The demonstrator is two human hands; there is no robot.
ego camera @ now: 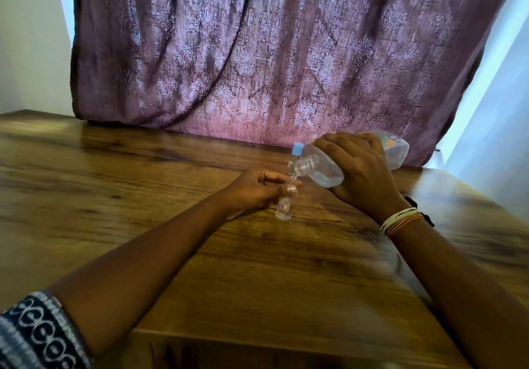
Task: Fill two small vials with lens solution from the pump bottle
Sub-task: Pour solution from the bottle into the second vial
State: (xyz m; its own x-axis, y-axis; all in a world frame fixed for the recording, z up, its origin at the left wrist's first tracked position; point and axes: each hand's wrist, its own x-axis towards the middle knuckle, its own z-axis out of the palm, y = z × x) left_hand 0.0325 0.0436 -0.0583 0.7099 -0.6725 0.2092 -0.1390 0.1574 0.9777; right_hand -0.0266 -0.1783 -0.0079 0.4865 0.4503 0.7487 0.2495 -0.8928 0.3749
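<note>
My right hand grips a large clear bottle, tilted on its side with its open threaded neck pointing down-left. No pump head is seen on it. A thin stream of clear liquid runs from the neck into a small open vial with a white label, standing upright on the table. My left hand pinches this vial near its mouth. Right behind the neck stands a second small vial, shut with a light blue cap.
The wooden table runs to a purple patterned curtain at the back. Its right edge lies close to my right wrist, which wears thread bangles. The front edge is near my forearms.
</note>
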